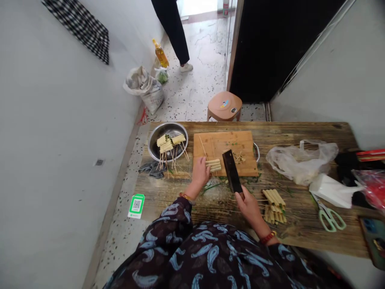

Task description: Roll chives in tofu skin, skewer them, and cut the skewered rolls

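Note:
My right hand [249,204] is wrapped round the handle of a dark-bladed cleaver [230,168], whose blade lies over the wooden cutting board [222,138]. With curled fingers, my left hand [200,174] grips the left end of a small row of pale tofu skin rolls [214,165] at the board's near edge. The cleaver is just right of these rolls, apart from them. Thin wooden skewers [203,146] lie on the board beyond my left hand. Small cut scraps [240,157] are scattered right of the blade.
A steel bowl [152,150] at left holds skewered rolls. More rolls [274,204] are stacked right of my right hand. Farther right are a plastic bag [300,162], scissors [329,216] and a phone [373,237]. A stool [224,105] stands beyond the table; a person's leg [176,32] is behind.

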Motion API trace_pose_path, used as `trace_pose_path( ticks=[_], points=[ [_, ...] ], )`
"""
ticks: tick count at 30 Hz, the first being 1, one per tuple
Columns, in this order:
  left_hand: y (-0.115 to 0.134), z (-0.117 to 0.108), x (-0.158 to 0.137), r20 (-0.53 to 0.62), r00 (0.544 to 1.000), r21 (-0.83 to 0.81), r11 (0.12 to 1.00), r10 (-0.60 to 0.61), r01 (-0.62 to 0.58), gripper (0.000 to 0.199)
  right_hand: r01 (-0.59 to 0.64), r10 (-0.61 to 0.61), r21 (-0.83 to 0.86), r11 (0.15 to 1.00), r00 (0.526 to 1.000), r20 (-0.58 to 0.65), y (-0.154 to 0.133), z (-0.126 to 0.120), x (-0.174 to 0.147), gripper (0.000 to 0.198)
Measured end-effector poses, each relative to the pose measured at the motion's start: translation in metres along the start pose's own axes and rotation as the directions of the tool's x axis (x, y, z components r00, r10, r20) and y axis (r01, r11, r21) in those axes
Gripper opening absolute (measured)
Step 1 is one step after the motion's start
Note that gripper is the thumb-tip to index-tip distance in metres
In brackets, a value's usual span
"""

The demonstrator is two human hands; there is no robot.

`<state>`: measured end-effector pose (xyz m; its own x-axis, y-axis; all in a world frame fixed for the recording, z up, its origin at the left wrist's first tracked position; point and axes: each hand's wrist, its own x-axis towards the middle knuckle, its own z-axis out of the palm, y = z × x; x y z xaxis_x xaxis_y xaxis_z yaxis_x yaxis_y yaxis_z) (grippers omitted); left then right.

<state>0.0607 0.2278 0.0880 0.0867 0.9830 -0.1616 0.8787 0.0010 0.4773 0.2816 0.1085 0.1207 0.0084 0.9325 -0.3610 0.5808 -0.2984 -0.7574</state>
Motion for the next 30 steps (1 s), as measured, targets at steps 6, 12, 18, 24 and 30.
trace_pose_path(
  ticks=[6,12,18,24,30],
  points=[
    [0.009,0.019,-0.015,0.164,0.918,0.227,0.892,0.361,-0.391,0.076,0.039,-0.037,-0.030,0.999,0.999,0.036,-0.011,0.004,0.007,0.048],
    [0.003,0.030,-0.014,0.188,0.914,0.244,0.885,0.358,-0.397,0.082,0.030,-0.028,-0.069,0.997,0.999,0.030,-0.019,0.005,0.009,0.048],
    [0.001,0.030,-0.013,0.193,0.916,0.236,0.889,0.352,-0.391,0.083,0.032,-0.031,-0.099,0.995,0.999,0.013,-0.019,0.008,0.012,0.047],
    [0.000,0.029,-0.012,0.214,0.911,0.235,0.887,0.352,-0.398,0.084,0.037,-0.037,-0.106,0.994,0.999,0.005,-0.026,0.003,0.012,0.047],
    [0.002,0.027,-0.012,0.213,0.913,0.242,0.887,0.347,-0.394,0.086,0.048,-0.040,-0.171,0.984,0.998,0.050,-0.027,0.007,0.015,0.044]
  ],
)
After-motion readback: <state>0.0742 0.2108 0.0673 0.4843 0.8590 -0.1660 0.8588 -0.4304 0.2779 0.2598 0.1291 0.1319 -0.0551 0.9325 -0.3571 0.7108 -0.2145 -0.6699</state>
